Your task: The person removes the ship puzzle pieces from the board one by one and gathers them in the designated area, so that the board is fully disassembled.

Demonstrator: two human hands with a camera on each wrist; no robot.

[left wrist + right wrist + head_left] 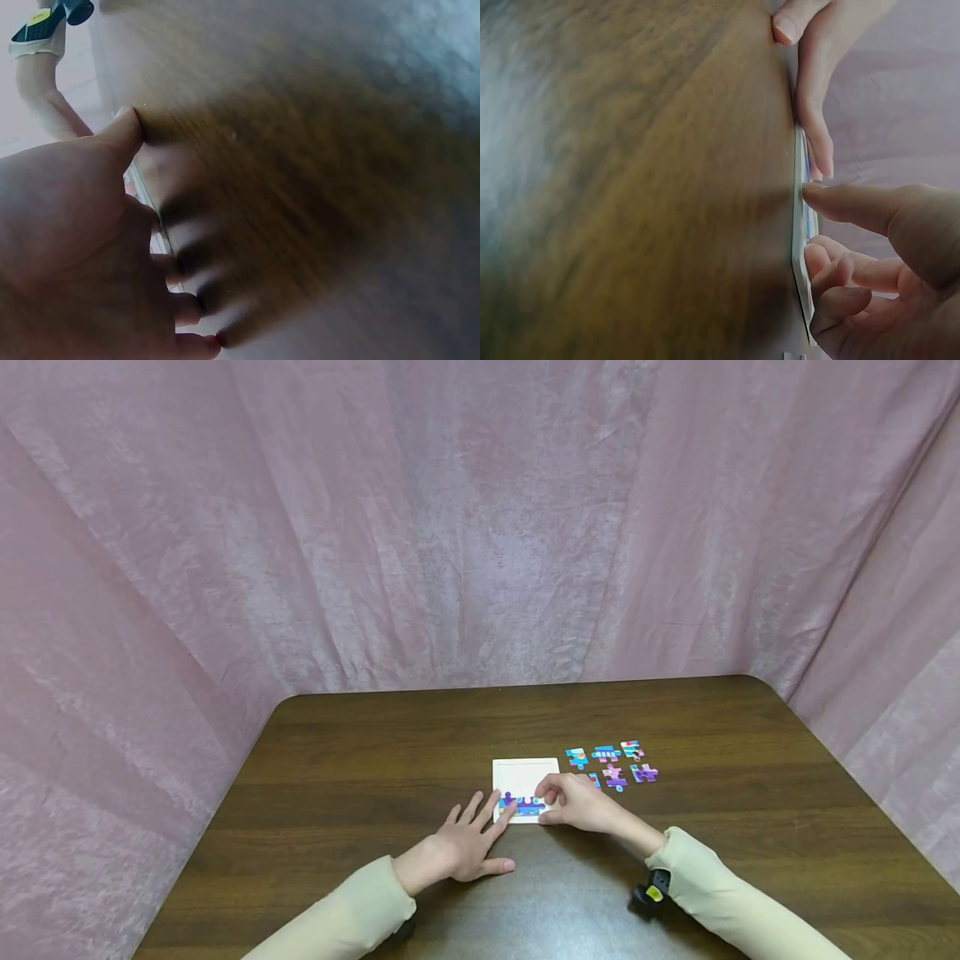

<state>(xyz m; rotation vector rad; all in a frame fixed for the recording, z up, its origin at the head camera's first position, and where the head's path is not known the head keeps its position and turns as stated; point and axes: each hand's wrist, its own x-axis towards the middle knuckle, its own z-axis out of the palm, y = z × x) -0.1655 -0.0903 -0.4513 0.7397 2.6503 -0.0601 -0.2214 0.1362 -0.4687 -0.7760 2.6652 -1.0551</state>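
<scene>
A white puzzle tray [525,773] lies on the table, with joined blue and purple puzzle pieces [529,807] along its near side. My left hand [467,847] is spread flat at the tray's left edge, its fingertips reaching over the tray's corner and onto the pieces. At the tray's near right corner my right hand [581,804] pinches a puzzle piece, mostly hidden under its fingers. In the right wrist view the thumb [847,204] lies at the tray's near edge [798,225], with the other fingers curled above the tray.
Several loose puzzle pieces [614,777] in blue, pink and purple lie right of the tray, one partly behind my right hand. The brown wooden table [375,760] has rounded far corners. Pink curtains [480,527] hang behind it and at both sides.
</scene>
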